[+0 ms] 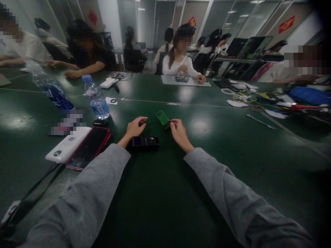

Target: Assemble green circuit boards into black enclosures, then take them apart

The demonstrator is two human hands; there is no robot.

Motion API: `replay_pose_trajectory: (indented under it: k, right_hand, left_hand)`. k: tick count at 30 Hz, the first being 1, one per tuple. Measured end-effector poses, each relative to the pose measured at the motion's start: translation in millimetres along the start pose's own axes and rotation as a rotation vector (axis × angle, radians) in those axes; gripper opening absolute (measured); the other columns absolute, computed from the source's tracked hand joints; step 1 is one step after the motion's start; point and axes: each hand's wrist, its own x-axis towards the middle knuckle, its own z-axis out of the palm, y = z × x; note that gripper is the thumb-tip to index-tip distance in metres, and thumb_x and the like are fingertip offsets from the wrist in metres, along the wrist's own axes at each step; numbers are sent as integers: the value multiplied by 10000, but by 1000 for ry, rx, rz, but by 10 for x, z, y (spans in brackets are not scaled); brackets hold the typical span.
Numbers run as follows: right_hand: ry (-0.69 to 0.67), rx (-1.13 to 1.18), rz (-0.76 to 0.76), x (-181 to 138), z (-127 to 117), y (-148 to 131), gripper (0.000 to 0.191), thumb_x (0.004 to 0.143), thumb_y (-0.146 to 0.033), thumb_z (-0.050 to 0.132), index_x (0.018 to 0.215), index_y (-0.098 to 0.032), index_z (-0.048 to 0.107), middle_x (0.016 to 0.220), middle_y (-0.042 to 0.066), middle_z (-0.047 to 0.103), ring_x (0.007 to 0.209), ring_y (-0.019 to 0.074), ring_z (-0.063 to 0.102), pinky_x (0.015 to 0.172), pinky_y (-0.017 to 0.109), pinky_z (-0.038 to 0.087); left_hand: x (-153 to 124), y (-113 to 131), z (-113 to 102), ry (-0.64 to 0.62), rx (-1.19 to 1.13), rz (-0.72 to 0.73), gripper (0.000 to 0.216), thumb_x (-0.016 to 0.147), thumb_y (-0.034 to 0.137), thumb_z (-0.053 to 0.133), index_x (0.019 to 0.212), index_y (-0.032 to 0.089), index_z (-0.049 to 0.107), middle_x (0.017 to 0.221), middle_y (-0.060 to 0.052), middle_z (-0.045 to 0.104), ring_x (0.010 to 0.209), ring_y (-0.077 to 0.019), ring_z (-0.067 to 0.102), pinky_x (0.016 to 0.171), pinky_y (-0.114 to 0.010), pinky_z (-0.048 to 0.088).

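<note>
Right hand [179, 133]: thumb and fingers pinch the near end of the green circuit board [162, 119], which is tilted, ahead and left of that hand. Left hand [136, 126]: fingers loosely spread, no object visible in grasp. Status: board gripped; black device [145, 143] separate, just right of the left wrist; completion cannot be determined. Clearance: open surface [155, 189] between the forearms; bottle [97, 100] limits travel beyond the left hand.

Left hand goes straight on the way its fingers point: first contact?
Probably the green circuit board, held by the right hand just across the gap from the left hand. Depth is unclear from this one view, so it might pass above or below.
</note>
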Motion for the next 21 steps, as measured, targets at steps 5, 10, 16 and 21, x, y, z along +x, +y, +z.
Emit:
replay_pose_trajectory:
  k: [5,10,16,21]
  right_hand:
    - [20,-27,17,7,0,45,300,935,-443,437,1101,-204,510,1012,128,661,1003,296,619,903,488,483]
    - [-18,-29,40,7,10,47,314,951,-403,377,1151,-184,479,924,118,653,898,273,629,843,453,493]
    - [-23,-81,4,-19,3,3,295,902,-289,396,1151,-166,494,845,95,636,844,258,616,810,420,480]
    - [137,-224,-46,-25,-46,-95,333,946,-345,369,1151,-139,531,931,129,624,910,274,588,857,448,480]
  left_hand:
    - [-5,25,-14,-8,9,2,373,901,195,604,1260,292,629,1252,-24,693,1138,-208,655,1050,-447,485]
    - [-5,19,-18,-17,13,-1,380,901,195,605,1269,290,624,1256,-27,691,1134,-208,656,1053,-453,483]
    - [-4,19,-13,-15,14,5,370,905,195,603,1265,277,626,1250,-27,694,1132,-201,657,1046,-434,490]
    - [-31,95,-34,-17,27,-15,374,907,179,600,1267,280,621,1251,-13,699,1130,-188,661,1048,-410,494]
